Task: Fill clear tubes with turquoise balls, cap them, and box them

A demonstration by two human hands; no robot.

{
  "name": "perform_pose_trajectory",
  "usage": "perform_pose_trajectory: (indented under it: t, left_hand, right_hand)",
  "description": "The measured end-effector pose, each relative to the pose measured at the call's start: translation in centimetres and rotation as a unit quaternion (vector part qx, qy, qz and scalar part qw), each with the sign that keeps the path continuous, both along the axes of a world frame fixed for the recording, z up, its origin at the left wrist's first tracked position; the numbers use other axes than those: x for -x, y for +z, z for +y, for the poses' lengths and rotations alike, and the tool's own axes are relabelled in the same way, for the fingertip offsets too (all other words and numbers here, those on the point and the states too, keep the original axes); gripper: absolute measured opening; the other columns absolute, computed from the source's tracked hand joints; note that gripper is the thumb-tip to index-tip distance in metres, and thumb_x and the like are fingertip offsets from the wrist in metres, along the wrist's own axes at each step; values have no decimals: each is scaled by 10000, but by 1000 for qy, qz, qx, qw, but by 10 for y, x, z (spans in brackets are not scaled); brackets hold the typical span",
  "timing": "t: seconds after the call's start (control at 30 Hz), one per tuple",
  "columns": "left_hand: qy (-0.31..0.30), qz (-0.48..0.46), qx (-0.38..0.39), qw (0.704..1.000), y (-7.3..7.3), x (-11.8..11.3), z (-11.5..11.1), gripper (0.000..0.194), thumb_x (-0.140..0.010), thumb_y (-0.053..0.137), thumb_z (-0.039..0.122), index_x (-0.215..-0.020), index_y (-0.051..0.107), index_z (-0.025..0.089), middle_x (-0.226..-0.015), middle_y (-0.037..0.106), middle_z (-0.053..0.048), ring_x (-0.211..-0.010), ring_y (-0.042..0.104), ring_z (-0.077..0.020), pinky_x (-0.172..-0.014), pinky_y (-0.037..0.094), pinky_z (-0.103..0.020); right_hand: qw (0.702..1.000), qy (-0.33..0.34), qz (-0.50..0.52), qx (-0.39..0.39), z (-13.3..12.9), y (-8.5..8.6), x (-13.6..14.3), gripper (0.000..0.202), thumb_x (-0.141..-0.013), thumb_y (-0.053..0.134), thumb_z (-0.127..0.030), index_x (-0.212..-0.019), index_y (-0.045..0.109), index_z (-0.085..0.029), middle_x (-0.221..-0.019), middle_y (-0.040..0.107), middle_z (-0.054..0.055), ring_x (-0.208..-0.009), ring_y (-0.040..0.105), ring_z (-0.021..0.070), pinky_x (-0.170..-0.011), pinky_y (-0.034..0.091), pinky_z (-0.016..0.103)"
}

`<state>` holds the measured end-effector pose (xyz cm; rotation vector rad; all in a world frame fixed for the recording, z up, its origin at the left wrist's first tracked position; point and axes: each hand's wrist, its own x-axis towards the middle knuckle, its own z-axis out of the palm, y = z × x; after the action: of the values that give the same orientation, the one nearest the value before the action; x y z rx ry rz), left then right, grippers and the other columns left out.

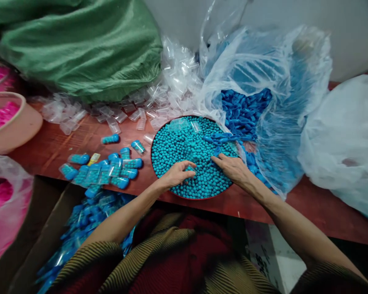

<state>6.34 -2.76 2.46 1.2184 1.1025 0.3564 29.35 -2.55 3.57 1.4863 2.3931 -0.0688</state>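
A round tray [156, 173] full of small turquoise beads [199, 179] lies in front of me. My left hand [177, 174] is over the beads, thumb and fingers curled round a small clear plastic tube [189, 168] that is partly hidden. At the tray's right side, my right hand [233, 168] reaches in low over the beads, its fingertips at a small blue plastic piece [217, 151]. More blue plastic pieces [222, 138] spill onto the tray's far right rim. A clear tube [195, 127] lies on the beads near the back.
Filled, blue-capped tubes [106, 173] lie left of the tray; more fill a box [92, 218] below. Clear tubes [171, 87] are heaped behind, beside a green sack [86, 49]. A plastic bag [282, 94] of blue pieces stands right. Pink pieces fill a tub [21, 122].
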Motion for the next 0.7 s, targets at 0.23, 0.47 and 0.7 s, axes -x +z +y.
perform_pose_trajectory:
  t: [0.23, 0.47, 0.7]
  left_hand:
    - [15, -7, -17, 1000, -3, 0, -2, 275, -752, 580, 290, -983, 498, 166, -808, 559, 33, -507, 498, -39, -439, 355, -156]
    - [16, -48, -83, 995, -6, -3, -6, 272, -761, 535, 224, -1025, 501, 167, -694, 500, 53, -517, 464, -55, -454, 366, -167]
    - [32, -85, -75, 993, -7, -9, -10, 361, -777, 510, 229, -1123, 418, 186, -801, 537, 19, -510, 509, -71, -395, 372, -172]
  right_hand:
    - [996, 34, 4, -82, 6, 2, 4, 265, -906, 339, -156, -932, 602, -179, -955, 595, 118, -839, 544, 218, -643, 321, 293]
    - [955, -55, 289, -41, 0, 3, 11, 263, -876, 461, -280, -1078, 588, -171, -921, 677, 91, -862, 602, 226, -763, 412, 317]
    - [833, -156, 526, 64, -27, 2, 47, 259, -861, 452, -286, -1005, 651, -206, -783, 685, 31, -702, 631, 164, -706, 469, 283]
